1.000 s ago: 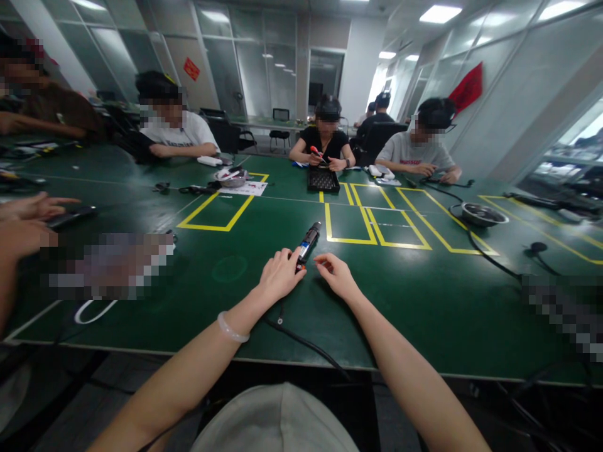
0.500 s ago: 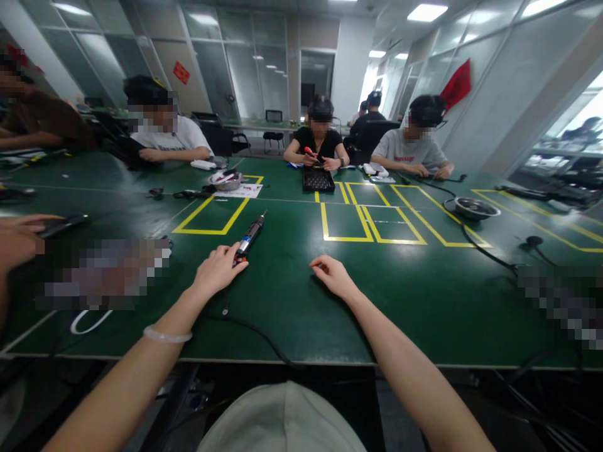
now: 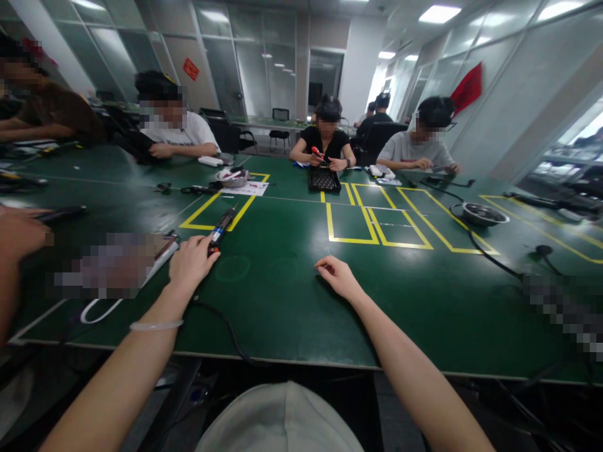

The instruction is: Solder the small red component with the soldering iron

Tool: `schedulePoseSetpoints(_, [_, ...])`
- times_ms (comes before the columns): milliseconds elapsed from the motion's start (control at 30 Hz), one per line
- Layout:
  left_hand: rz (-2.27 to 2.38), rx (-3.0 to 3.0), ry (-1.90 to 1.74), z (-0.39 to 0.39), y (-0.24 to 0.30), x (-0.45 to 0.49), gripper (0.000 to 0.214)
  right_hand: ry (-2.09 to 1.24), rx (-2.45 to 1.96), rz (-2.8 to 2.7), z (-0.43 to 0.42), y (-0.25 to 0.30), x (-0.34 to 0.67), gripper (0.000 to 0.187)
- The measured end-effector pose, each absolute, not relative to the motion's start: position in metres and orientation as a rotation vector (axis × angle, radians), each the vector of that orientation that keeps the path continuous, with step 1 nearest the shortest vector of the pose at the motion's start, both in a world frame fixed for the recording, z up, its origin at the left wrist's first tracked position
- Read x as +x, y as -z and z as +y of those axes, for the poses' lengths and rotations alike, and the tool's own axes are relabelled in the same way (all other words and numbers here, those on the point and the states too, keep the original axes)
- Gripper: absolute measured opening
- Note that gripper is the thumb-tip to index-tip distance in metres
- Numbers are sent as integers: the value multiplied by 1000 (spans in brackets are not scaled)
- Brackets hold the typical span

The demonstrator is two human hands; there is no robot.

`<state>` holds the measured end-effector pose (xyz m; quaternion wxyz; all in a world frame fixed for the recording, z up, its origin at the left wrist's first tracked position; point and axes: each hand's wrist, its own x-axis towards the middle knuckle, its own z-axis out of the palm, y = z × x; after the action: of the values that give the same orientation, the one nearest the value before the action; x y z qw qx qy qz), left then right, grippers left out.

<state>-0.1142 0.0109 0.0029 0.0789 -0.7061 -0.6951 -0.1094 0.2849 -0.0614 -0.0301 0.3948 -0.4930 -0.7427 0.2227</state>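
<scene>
While the left hand [image 3: 192, 263] grips a screwdriver [image 3: 221, 228], right hand [image 3: 340, 276] loosely curled, bowl [image 3: 234, 183] holding white items [image 3: 230, 173]

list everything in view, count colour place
tool: 1, black and blue, left of centre
table: 1, green, foreground
tape: several strips, yellow, on table
bowl: 1, silver, table's right
tray: 1, black, far middle
paper: 1, white, beyond tool
co-workers: several, mixed clothing, around table
chairs: several, black, background
wall hangings: 2 clear, red, background
lights: several, white, ceiling
cables: several, black, on table
bracelet: 1, whitish, left wrist
left hand: 1, bare, on tool
right hand: 1, bare, centre
</scene>
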Motion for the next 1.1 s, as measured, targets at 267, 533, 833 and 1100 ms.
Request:
schedulePoseSetpoints(267, [-2097, -1997, 219, 5, -6, -101, 37, -568, -1258, -1901, -62, 27, 285, 14])
schedulePoseSetpoints(533, [-2123, -1917, 448, 0, -13, -95, 40, -566, -1246, -1918, -62, 27, 285, 15])
schedulePoseSetpoints(833, [-1754, -2866, 1111, -7, -17, -4, 38, -700, -1243, -1809, -61, 29, 284, 17])
schedulePoseSetpoints(1100, [-1655, -3461, 1557, -22, 1, 91, 33, -1100, -1099, -1558, -57, 28, 281, 36])
